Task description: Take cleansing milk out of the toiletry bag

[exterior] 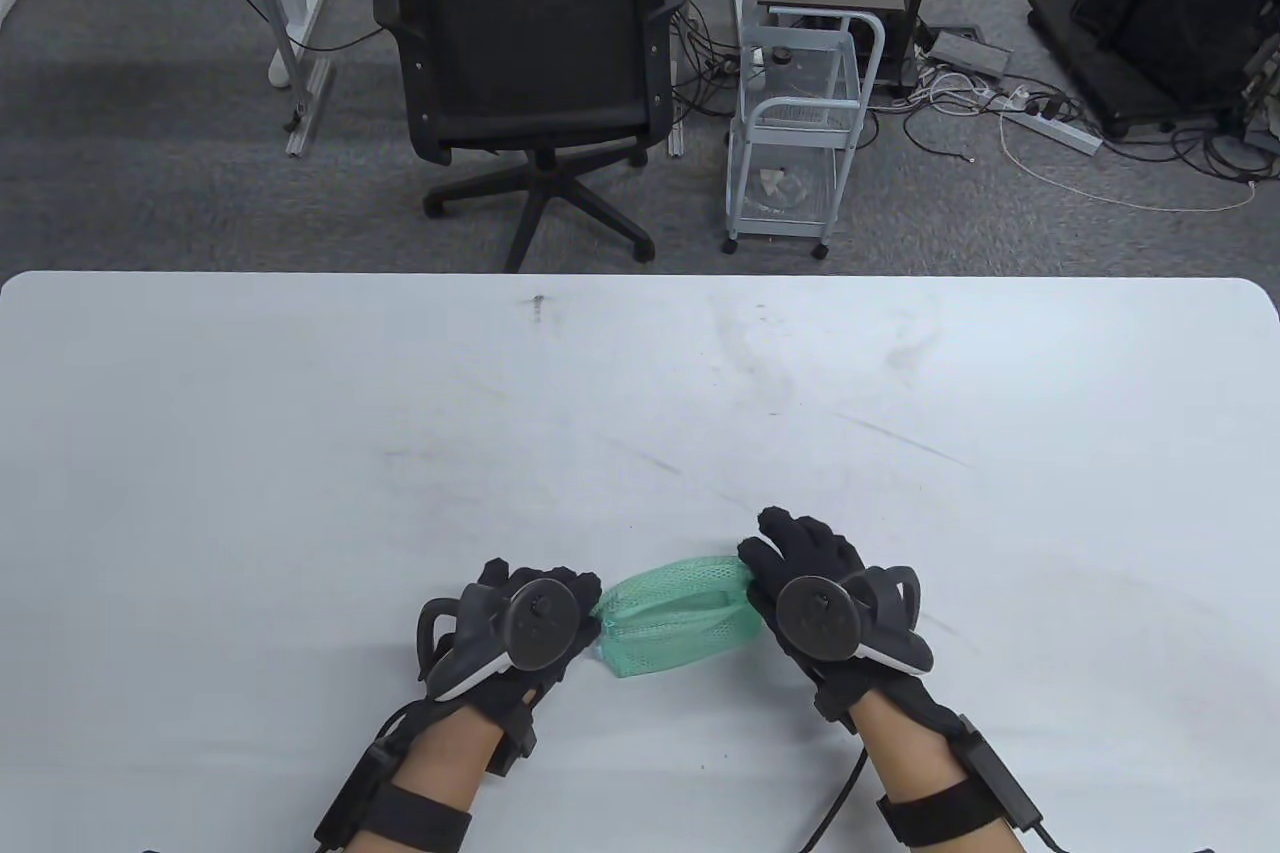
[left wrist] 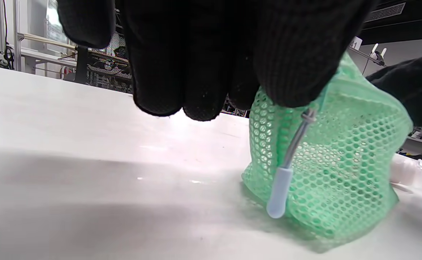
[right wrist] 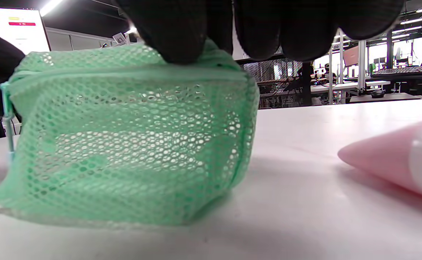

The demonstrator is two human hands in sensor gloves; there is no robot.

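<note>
The green mesh toiletry bag (exterior: 680, 618) stands on the white table (exterior: 640, 393) near the front edge, between my two hands. My left hand (exterior: 585, 608) pinches its left end at the top, where the zipper cord with a pale blue pull (left wrist: 279, 195) hangs down. My right hand (exterior: 755, 568) pinches the bag's top right end (right wrist: 182, 50). A pink and white tube (right wrist: 395, 166), the cleansing milk, lies on the table just right of the bag. It shows faintly in the left wrist view (left wrist: 409, 171) and is hidden under my right hand in the table view.
The table stretches wide and bare beyond and beside the hands. Past its far edge stand a black office chair (exterior: 530, 63) and a small white trolley (exterior: 800, 133) on the carpet.
</note>
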